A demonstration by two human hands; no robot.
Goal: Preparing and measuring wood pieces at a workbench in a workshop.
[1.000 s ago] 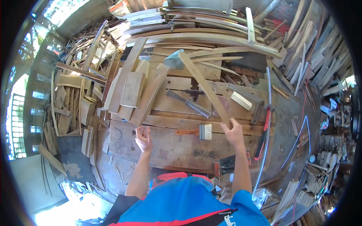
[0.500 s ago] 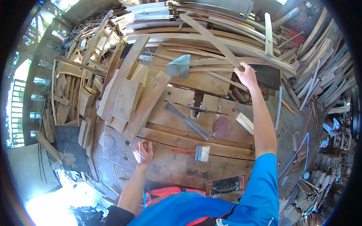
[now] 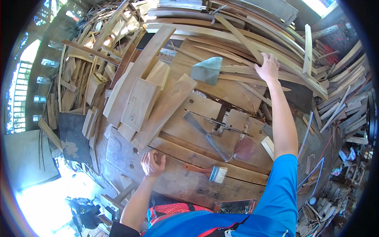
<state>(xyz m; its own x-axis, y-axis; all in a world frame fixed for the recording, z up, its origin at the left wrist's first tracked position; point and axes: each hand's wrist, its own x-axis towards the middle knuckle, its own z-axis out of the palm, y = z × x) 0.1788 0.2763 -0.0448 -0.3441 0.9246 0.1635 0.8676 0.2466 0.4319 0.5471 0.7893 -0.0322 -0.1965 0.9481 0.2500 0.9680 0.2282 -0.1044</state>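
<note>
My right hand [image 3: 269,70] reaches to the back of the workbench, fingers spread, thumb beside the near end of a long thin wooden strip [image 3: 239,36]. The strip slants away over the stacked boards. My left hand [image 3: 153,164] rests at the bench's near edge, holding nothing, its fingers loosely bent with a gap between thumb and forefinger. To its right lies a paintbrush [image 3: 215,173] with pale bristles and a reddish handle. Further in, a long flat-bladed tool [image 3: 209,136] lies on the bench, and several planed boards [image 3: 138,103] are piled left of it.
A folded grey-green sheet [image 3: 207,70] lies behind the bladed tool. A short pale wood block [image 3: 268,147] sits beside my right forearm. Long planks [image 3: 237,37] are stacked across the back. Scrap wood [image 3: 341,106] heaps up on the right. A dark tool with red ends [image 3: 235,206] is at the near edge.
My view has turned, so the bench appears shifted to the right. My right hand's fingers have loosened from a pinch on the strip's end and spread. My left hand stays near the bench edge.
</note>
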